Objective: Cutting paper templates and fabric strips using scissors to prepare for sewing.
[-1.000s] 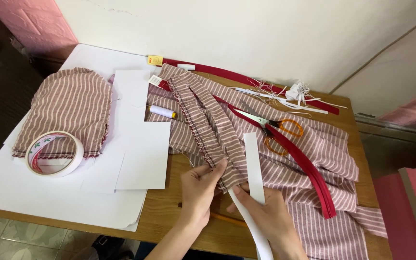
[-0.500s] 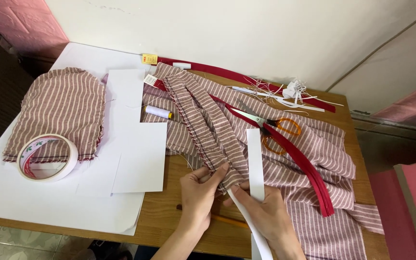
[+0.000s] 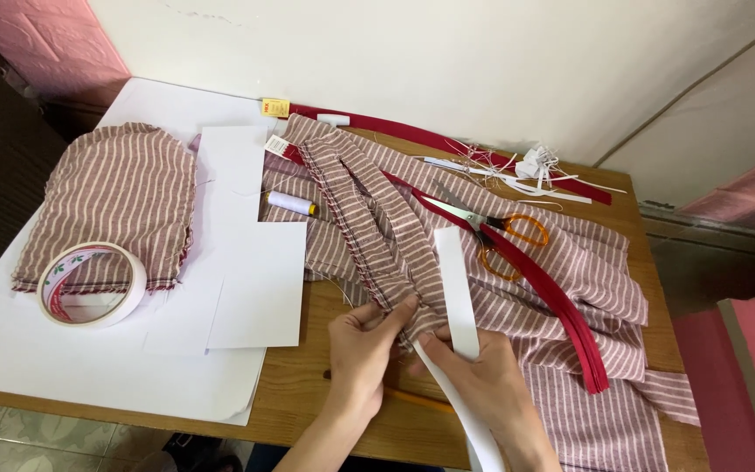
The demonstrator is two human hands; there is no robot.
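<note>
Lots of stuff around the wooden table (image 3: 308, 398): a roll of white double-sided tape (image 3: 91, 284) sitting on a rounded striped fabric piece (image 3: 115, 197), white paper sheets (image 3: 255, 262), a small white thread spool (image 3: 293, 204), orange-handled scissors (image 3: 491, 229), a long red zipper (image 3: 543, 293) and a tangle of white scraps (image 3: 539, 162) near the wall.

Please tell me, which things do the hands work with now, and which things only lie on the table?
In hand:
left hand pinching the striped fabric strip
right hand on the white paper strip

Lying about:
tape roll
scissors
thread spool
red zipper
white card sheets
</note>
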